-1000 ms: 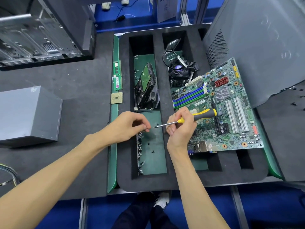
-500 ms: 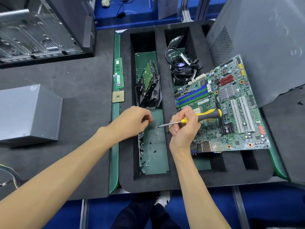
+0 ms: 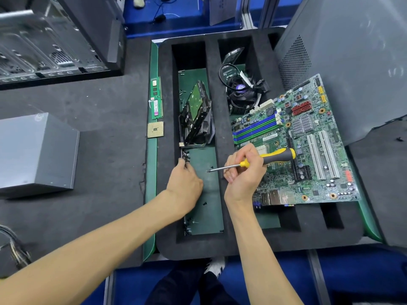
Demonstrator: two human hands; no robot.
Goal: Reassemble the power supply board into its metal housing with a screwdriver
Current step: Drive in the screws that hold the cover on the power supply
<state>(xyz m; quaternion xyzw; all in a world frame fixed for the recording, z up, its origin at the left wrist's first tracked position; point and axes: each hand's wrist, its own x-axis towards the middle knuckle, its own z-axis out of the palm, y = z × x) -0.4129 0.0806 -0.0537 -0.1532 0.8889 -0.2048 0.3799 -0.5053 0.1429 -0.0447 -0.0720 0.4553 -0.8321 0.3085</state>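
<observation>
— Where is the screwdriver [image 3: 253, 163]?
— Lying almost level above the foam tray, its yellow-and-black handle over the circuit board and its thin metal tip pointing left.
— And the housing?
— The grey metal box [image 3: 36, 154] sits shut on the tabletop, far left.

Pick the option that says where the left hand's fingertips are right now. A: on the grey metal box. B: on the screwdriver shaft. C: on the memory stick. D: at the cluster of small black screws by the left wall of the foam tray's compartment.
D: the left hand reaches its fingertips into the small black screws at the compartment's left wall, while the right hand holds the screwdriver.
</observation>
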